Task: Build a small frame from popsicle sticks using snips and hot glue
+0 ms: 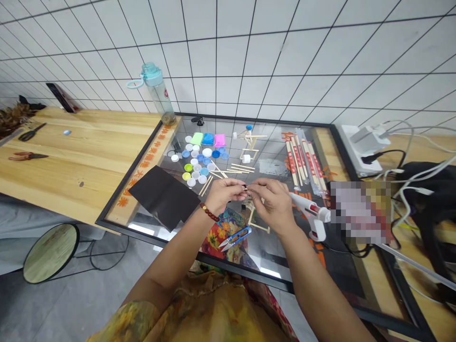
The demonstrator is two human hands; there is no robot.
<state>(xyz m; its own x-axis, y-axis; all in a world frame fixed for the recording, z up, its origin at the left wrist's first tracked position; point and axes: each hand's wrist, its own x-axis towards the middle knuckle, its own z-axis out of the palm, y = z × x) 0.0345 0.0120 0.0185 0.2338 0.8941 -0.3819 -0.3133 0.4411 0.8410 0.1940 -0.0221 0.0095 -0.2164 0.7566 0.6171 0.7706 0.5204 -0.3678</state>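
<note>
1. Both hands are meeting over the middle of the glass tabletop [274, 147]; through the head camera I am seeing the left hand [226, 194] and the right hand [272, 204] pinching a small piece [245, 188] between their fingertips. I am not making out what it is, since the fingers are hiding most of it.
2. Nearest me, blue-handled snips [237, 238] are lying on the glass, with their blades pointing left.
3. Just beyond them, a stick frame [264, 228] is resting partly hidden by the right hand.
4. On the right, a white glue gun [302, 204] is lying beside the right forearm.
5. On the left, a black sheet [164, 197] is lying near the left hand.
6. Past the hands, loose sticks [242, 169] are lying scattered, and bottle caps [207, 152] are spreading to their left.
7. At far right, wrapped chopsticks [302, 159] are lying side by side.
8. Farther still, green, blue and pink packets [208, 138] are sitting in a row, left of a standing stick structure [252, 143].
9. At far left, a water bottle [160, 97] is standing before the tiled wall [235, 57].
</note>
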